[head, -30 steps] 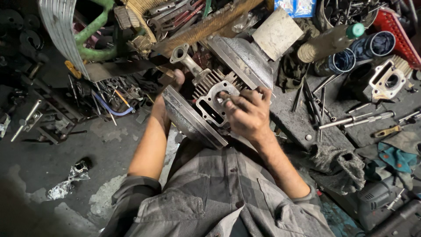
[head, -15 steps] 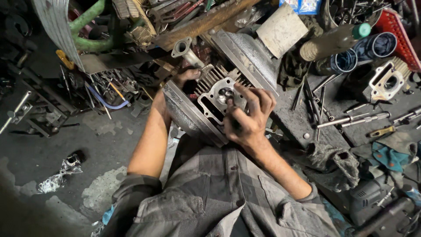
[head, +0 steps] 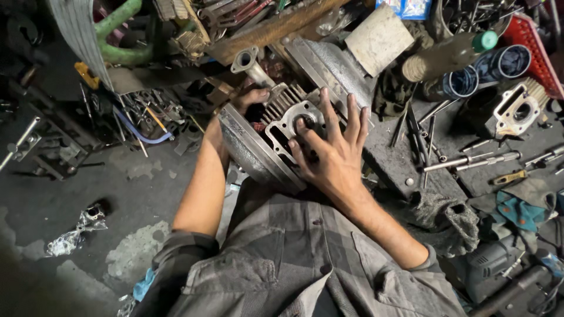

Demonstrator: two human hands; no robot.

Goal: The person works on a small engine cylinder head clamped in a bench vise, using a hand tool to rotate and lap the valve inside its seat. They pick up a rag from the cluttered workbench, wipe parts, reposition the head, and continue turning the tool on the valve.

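Note:
A finned metal engine cylinder (head: 281,113) with a round bore rests against a ribbed grey engine casing (head: 252,154) in front of me. My left hand (head: 249,98) grips the far side of the cylinder's fins, fingers curled over the top. Spread flat, my right hand (head: 332,149) lies on the cylinder's near face, thumb at the edge of the bore and fingers fanned toward the casing behind. A short metal intake pipe with a flange (head: 247,60) sticks up behind the cylinder.
A green-capped bottle (head: 449,54), dark tubes (head: 493,67), a pale gasket-faced part (head: 518,110) and long bolts (head: 464,161) lie at right. Rags (head: 449,218) and a power drill (head: 493,264) sit at lower right. Scrap tools pile at upper left; crumpled foil (head: 73,235) lies on the floor.
My right hand has opened from a curled grip on the cylinder's face to a flat, fanned spread. The view has tilted slightly; my left hand stays on the fins.

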